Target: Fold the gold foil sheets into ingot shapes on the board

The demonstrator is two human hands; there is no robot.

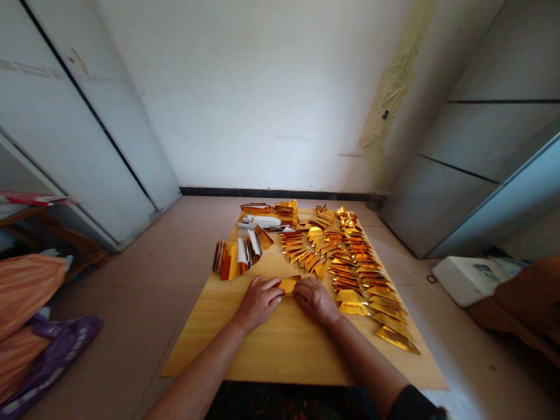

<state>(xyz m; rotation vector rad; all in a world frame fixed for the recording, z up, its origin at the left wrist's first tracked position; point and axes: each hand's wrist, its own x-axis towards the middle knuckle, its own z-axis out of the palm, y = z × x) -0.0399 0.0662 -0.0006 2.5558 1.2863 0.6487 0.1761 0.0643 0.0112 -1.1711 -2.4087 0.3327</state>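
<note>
Between my two hands, near the middle of the wooden board [271, 356], lies a small piece of gold foil paper [288, 285]. My left hand [261, 300] grips its left end with bent fingers. At the other end my right hand [315, 297] has its fingers closed on the same paper. To the right spread rows of folded gold paper pieces [365, 265], overlapping one another. Stacks of gold and white paper sheets [231, 259] stand beyond my left hand. The fingertips partly hide the ends of the held paper.
A white bundle [261, 221] lies among the sheets at the board's far side. Grey cabinets [472, 140] stand on the right, with a white box [464, 280] on the floor. On the left are orange bags [30, 291] and a purple bag [65, 350].
</note>
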